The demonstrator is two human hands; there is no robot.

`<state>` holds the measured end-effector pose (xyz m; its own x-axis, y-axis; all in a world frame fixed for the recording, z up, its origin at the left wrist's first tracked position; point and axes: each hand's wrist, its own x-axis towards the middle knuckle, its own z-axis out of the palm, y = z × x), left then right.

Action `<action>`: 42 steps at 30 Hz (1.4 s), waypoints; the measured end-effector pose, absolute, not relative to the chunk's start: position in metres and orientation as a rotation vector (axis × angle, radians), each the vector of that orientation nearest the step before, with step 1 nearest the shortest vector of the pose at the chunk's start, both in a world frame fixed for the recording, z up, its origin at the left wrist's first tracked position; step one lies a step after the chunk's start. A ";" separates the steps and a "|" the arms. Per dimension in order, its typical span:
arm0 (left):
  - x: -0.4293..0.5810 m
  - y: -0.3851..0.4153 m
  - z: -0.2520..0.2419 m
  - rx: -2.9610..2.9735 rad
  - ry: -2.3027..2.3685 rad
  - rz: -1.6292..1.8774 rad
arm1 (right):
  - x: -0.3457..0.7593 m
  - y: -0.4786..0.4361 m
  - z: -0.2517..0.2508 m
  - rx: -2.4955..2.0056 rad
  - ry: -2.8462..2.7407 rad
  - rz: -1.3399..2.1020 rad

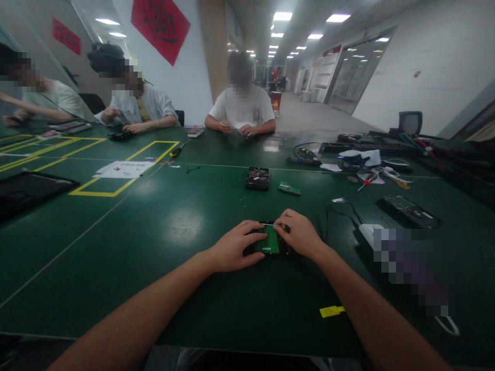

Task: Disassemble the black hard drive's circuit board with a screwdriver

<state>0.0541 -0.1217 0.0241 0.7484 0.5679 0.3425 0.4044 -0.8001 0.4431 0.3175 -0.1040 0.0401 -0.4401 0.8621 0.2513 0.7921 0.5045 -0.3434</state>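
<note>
Where the drive (pixel 285 248) lies: flat on the near part of the green table (pixel 232 314), its green board (pixel 271 241) facing up.
Left hand (pixel 237 246): fingers spread apart over the drive's left end, some tips touching the board.
Right hand (pixel 299 234): fingers clamped on a screwdriver (pixel 275 225) (its thin shaft points left, near the drive's far edge).
Beyond: a second drive (pixel 258 179); just right of it, a loose board (pixel 289 188).
Far side: three people (pixel 243 111).
Beside the right forearm (pixel 359 288): a yellow tag (pixel 331 311).
</note>
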 end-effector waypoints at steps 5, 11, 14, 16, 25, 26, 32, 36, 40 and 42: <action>0.055 -0.121 0.022 2.612 0.751 0.663 | 0.317 -0.103 0.039 -1.414 -2.330 0.263; 0.055 -0.122 0.024 2.647 0.792 0.584 | 0.317 -0.105 0.038 -1.398 -2.365 0.217; 0.055 -0.124 0.025 2.646 0.802 0.551 | 0.319 -0.104 0.039 -1.388 -2.338 0.196; 0.056 -0.124 0.027 2.638 0.797 0.541 | 0.321 -0.104 0.041 -1.398 -2.306 0.180; 0.064 -0.126 0.034 2.652 0.816 0.503 | 0.316 -0.108 0.042 -1.371 -2.393 0.242; 0.064 -0.126 0.034 2.655 0.817 0.500 | 0.316 -0.108 0.041 -1.369 -2.396 0.236; 0.064 -0.125 0.031 2.672 0.823 0.488 | 0.315 -0.106 0.041 -1.377 -2.388 0.212; 0.063 -0.125 0.032 2.667 0.823 0.495 | 0.315 -0.105 0.039 -1.381 -2.367 0.236; 0.062 -0.126 0.032 2.670 0.817 0.502 | 0.315 -0.104 0.038 -1.407 -2.333 0.265; 0.062 -0.126 0.032 2.672 0.828 0.504 | 0.314 -0.104 0.038 -1.429 -2.310 0.270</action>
